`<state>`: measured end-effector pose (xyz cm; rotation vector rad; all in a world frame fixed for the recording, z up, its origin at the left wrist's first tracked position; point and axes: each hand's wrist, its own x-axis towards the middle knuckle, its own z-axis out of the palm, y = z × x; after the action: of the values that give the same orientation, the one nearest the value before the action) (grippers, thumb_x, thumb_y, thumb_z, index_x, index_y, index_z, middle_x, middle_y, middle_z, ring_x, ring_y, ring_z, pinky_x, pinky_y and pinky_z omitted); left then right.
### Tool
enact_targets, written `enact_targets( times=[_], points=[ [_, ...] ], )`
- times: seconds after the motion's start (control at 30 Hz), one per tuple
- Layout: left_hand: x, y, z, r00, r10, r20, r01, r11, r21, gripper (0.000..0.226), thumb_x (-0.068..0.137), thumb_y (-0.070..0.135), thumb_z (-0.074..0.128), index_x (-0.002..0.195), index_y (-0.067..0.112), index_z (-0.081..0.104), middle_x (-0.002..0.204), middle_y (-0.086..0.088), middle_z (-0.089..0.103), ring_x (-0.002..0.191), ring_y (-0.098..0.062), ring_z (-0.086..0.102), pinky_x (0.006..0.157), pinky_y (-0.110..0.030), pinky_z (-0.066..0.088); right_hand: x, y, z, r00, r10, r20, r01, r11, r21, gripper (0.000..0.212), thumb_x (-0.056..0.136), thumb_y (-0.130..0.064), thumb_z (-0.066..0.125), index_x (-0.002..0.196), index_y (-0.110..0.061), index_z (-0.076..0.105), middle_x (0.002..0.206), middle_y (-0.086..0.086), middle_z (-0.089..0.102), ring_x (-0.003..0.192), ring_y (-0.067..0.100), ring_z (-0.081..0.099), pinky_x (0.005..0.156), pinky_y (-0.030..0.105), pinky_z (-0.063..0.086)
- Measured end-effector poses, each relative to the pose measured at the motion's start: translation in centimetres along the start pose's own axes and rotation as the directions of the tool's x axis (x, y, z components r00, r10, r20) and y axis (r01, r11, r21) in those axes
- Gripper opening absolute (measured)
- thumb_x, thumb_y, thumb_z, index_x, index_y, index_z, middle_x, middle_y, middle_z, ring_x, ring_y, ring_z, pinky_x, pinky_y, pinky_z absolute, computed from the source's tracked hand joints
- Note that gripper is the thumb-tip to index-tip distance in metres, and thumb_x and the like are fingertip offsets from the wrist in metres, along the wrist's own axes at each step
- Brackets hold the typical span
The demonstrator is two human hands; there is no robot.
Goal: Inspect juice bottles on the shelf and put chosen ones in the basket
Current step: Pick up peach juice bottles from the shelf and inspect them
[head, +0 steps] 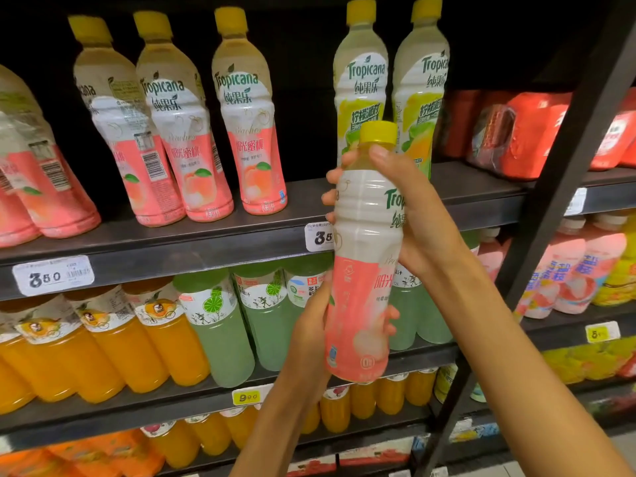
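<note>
Upper shelf [206,232], far left: Tropicana peach juice bottles [182,132] with yellow caps and pink lower labels are standing in a row, some turned to show barcodes. A white price tag [53,275] reading 350 is sitting on the shelf edge below them.

Second shelf, left: orange juice bottles [103,342] are standing in a row, with pale green lime drink bottles [220,325] just beside them to the right. A yellow price tag [247,396] is hanging on the edge beneath.

Centre: left hand [309,332] is gripping the lower pink part of the held peach bottle [364,270], thumb on the near side and fingertips curling round the far side. The bottle is being held upright in front of the shelves, off any shelf, tilted slightly.

Centre-right: right hand [409,204] is grasping the same bottle's upper part, fingers wrapping round the shoulder just below the yellow cap [378,132].

Behind the cap: two Tropicana lemon bottles [389,87] are standing on the upper shelf.

Right: a dark shelf upright [564,187] is crossing the view diagonally; red packs [523,132] are lying beyond it, pink bottles [564,270] below them.
</note>
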<state>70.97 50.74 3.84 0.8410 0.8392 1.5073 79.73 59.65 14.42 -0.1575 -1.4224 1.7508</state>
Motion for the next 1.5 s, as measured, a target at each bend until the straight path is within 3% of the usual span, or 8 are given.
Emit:
enact_targets(
  times=[0.13, 0.27, 0.4, 0.57, 0.83, 1.0, 1.27, 1.5],
  points=[
    [-0.3, 0.8, -0.1, 0.964, 0.17, -0.203, -0.091, 0.932, 0.351, 0.063, 0.083, 0.062, 0.039, 0.099, 0.01, 0.07, 0.102, -0.018, 0.07, 0.093, -0.029, 0.069, 0.082, -0.037, 0.056, 0.0, 0.1, 0.0, 0.993, -0.076, -0.092, 0.071, 0.996, -0.054, 0.022, 0.084, -0.03, 0.06, 0.093, -0.011, 0.066, 0.087, 0.005, 0.071, 0.076, 0.021, 0.068, 0.069, 0.034, 0.055],
    [-0.5, 0.9, 1.1, 0.94, 0.321, -0.118, -0.224, 0.839, 0.495, 0.044, 0.073, 0.064, 0.055, 0.09, 0.024, 0.065, 0.089, -0.017, 0.069, 0.082, -0.026, 0.067, 0.071, -0.033, 0.056, -0.1, 0.4, 0.4, 0.969, -0.171, -0.179, 0.129, 0.966, -0.223, 0.02, 0.086, -0.034, 0.065, 0.094, -0.016, 0.066, 0.088, 0.002, 0.071, 0.083, 0.018, 0.068, 0.073, 0.031, 0.054],
    [-0.2, 1.4, 1.2, 0.965, 0.234, -0.119, -0.184, 0.926, 0.33, 0.042, 0.07, 0.067, 0.055, 0.079, 0.03, 0.074, 0.076, -0.006, 0.073, 0.069, -0.018, 0.07, 0.061, -0.027, 0.056, 0.2, -0.5, 0.2, 0.993, -0.091, -0.074, 0.081, 0.989, -0.124, 0.022, 0.091, -0.038, 0.057, 0.095, -0.019, 0.067, 0.087, -0.001, 0.071, 0.084, 0.014, 0.069, 0.074, 0.03, 0.054],
    [-0.5, 1.7, 1.7, 0.99, 0.015, 0.143, -0.014, 1.0, -0.005, 0.059, 0.079, 0.071, 0.046, 0.098, 0.022, 0.071, 0.076, -0.01, 0.067, 0.064, -0.023, 0.065, 0.062, -0.032, 0.054, 0.7, -0.1, 0.0, 0.995, 0.104, -0.012, -0.102, 0.988, 0.115, 0.042, 0.09, -0.042, 0.052, 0.112, -0.007, 0.061, 0.097, 0.01, 0.07, 0.092, 0.026, 0.069, 0.079, 0.039, 0.058],
    [-0.8, 1.8, 1.3, 0.994, 0.102, -0.034, -0.084, 0.938, 0.337, 0.073, 0.075, 0.081, 0.039, 0.122, 0.029, 0.061, 0.117, -0.007, 0.068, 0.109, -0.025, 0.064, 0.098, -0.046, 0.046, 0.6, 0.0, -0.4, 0.991, 0.002, -0.132, -0.014, 0.996, -0.09, 0.031, 0.091, -0.039, 0.059, 0.096, -0.008, 0.064, 0.09, 0.019, 0.061, 0.082, 0.029, 0.061, 0.07, 0.035, 0.054],
    [-1.5, 1.8, 1.9, 0.995, 0.097, -0.035, -0.077, 0.927, 0.366, 0.062, 0.068, 0.072, 0.055, 0.11, 0.027, 0.065, 0.097, -0.002, 0.073, 0.089, -0.017, 0.071, 0.078, -0.031, 0.056, 0.9, -0.6, -0.3, 0.995, 0.058, -0.08, -0.07, 0.986, -0.152, 0.035, 0.092, -0.045, 0.058, 0.093, -0.011, 0.064, 0.089, 0.015, 0.061, 0.084, 0.028, 0.06, 0.079, 0.038, 0.05],
    [-2.1, 3.3, 3.0, 0.971, 0.014, 0.239, 0.003, 0.997, -0.071, 0.067, 0.08, 0.063, 0.056, 0.117, 0.007, 0.062, 0.084, -0.01, 0.067, 0.07, -0.021, 0.066, 0.064, -0.033, 0.054, 1.1, -0.8, 0.2, 0.99, 0.136, -0.019, -0.131, 0.974, 0.184, 0.041, 0.09, -0.037, 0.059, 0.112, -0.002, 0.055, 0.092, 0.013, 0.066, 0.083, 0.025, 0.068, 0.072, 0.037, 0.058],
    [-1.9, 2.6, 2.1, 0.993, 0.08, 0.084, -0.096, 0.972, 0.215, 0.053, 0.082, 0.065, 0.046, 0.113, 0.027, 0.066, 0.103, -0.005, 0.072, 0.09, -0.02, 0.07, 0.079, -0.035, 0.056, 0.8, -1.5, -0.1, 1.0, -0.009, -0.022, 0.008, 0.999, -0.043, 0.026, 0.084, -0.034, 0.062, 0.093, -0.011, 0.067, 0.086, 0.007, 0.07, 0.08, 0.02, 0.069, 0.074, 0.037, 0.058]
  ],
)
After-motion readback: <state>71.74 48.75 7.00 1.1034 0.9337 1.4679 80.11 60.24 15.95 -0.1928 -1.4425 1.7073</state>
